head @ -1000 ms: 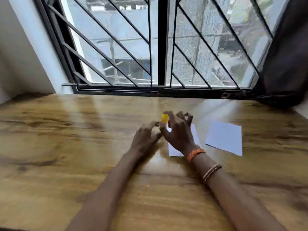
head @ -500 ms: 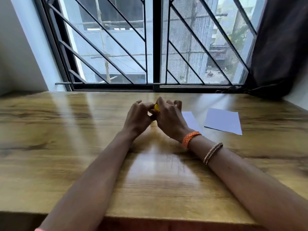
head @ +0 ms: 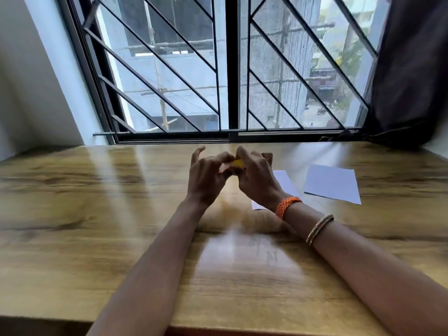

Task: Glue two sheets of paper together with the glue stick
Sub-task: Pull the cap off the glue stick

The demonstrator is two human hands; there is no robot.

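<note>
Wooden bench [head: 97,238] under a barred window [head: 228,69] — both hands meet raised above its centre. Left hand [head: 206,180] and right hand [head: 257,180] each pinch the yellow glue stick [head: 238,163] between them. Near sheet [head: 283,183] lies at 4 o'clock of the hands; far sheet [head: 332,183] at 3 — apart.

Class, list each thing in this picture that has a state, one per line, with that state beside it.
Glue stick: held off the table between both hands, mostly hidden; cap cannot be told.
Left hand: fingers curled on the glue stick.
Right hand: fingers curled on the glue stick.
Near sheet: flat on the table, partly behind the right hand.
Far sheet: flat on the table, apart from the near sheet.
</note>
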